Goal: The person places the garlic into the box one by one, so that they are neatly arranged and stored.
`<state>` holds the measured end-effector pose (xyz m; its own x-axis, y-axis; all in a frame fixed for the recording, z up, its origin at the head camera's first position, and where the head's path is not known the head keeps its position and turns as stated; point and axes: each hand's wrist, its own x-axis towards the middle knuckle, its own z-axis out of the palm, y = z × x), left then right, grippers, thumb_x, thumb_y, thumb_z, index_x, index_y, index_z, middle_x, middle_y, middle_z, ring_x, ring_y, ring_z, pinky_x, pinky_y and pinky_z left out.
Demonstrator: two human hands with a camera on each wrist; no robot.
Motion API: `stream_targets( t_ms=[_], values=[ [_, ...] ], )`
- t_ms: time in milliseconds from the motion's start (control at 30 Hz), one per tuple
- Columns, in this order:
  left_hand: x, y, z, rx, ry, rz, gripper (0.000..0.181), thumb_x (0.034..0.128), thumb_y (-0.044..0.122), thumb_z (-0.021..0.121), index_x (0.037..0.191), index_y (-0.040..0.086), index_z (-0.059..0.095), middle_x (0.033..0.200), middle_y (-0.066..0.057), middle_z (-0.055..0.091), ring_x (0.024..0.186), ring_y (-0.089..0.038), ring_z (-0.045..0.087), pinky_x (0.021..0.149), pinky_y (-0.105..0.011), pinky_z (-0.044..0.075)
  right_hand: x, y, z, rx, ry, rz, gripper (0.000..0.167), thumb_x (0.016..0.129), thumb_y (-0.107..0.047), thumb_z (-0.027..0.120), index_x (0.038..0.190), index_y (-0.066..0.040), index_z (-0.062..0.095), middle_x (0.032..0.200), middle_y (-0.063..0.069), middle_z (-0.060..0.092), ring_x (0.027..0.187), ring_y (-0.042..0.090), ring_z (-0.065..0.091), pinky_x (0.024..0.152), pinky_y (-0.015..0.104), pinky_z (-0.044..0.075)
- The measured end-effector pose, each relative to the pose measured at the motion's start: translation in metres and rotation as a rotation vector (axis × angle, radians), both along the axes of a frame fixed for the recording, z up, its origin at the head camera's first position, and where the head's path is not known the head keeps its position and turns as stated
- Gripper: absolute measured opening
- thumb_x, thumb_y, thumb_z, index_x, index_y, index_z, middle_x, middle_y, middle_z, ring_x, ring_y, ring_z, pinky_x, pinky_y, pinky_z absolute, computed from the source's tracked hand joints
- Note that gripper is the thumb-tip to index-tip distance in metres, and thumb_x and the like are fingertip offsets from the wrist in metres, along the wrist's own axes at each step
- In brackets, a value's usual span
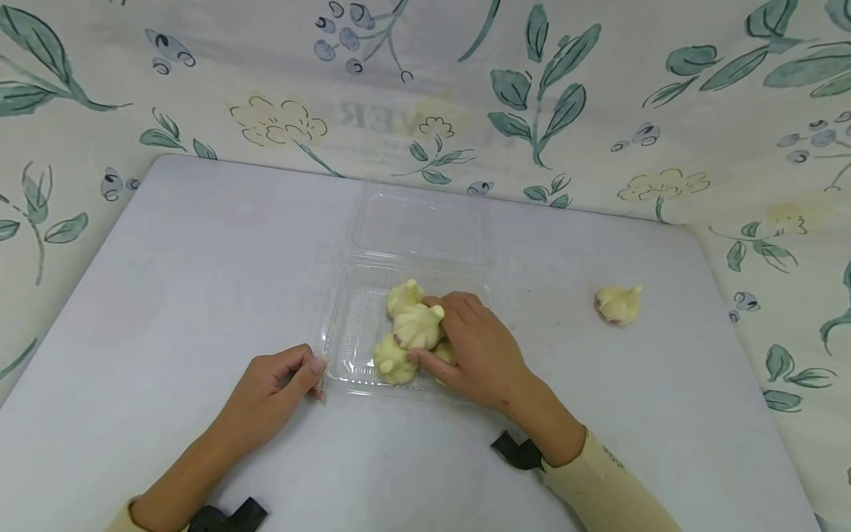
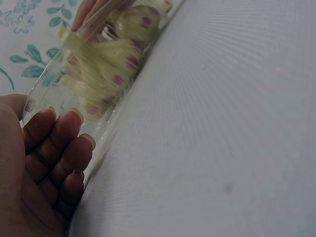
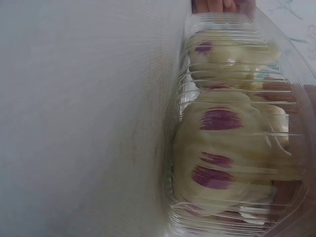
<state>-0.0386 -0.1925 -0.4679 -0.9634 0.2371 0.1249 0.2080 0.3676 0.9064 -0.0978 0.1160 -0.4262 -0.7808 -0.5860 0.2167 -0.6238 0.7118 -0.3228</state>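
A clear plastic clamshell box [image 1: 352, 318] lies with its lid [image 1: 422, 222] folded back. Several pale garlic bulbs [image 1: 395, 360] are in its base, and purple patches mark them in the left wrist view. My left hand [image 1: 272, 391] pinches the box's left rim between thumb and fingers, as the left wrist view [image 2: 54, 153] also shows. Over the base, my right hand [image 1: 479, 351] grips a garlic bulb [image 1: 419, 326] that sits above the others. Through the ribbed box wall [image 3: 237, 64], the right wrist view shows bulbs; the right fingers are partly hidden there.
A single garlic bulb [image 1: 618, 305] sits on the white table [image 1: 199, 258], right of the box. Behind the table hangs a cloth [image 1: 279, 44] printed with leaves and flowers. Black wrist mounts [image 1: 233, 517] show at both forearms.
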Motion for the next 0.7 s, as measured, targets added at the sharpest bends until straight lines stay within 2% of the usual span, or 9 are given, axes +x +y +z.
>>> stream_targets(
  t_ms=[700],
  values=[
    [-0.0004, -0.001, -0.0003, 0.009, 0.001, -0.009, 0.033, 0.1064, 0.009, 0.061, 0.078, 0.026, 0.06, 0.071, 0.011, 0.065, 0.069, -0.014, 0.059, 0.064, -0.025, 0.046, -0.0007, -0.0004, 0.0003, -0.006, -0.009, -0.009, 0.069, 0.096, -0.05, 0.072, 0.142, -0.001, 0.056, 0.124, 0.009, 0.062, 0.126, 0.027, 0.052, 0.106, 0.038, 0.045]
  ],
)
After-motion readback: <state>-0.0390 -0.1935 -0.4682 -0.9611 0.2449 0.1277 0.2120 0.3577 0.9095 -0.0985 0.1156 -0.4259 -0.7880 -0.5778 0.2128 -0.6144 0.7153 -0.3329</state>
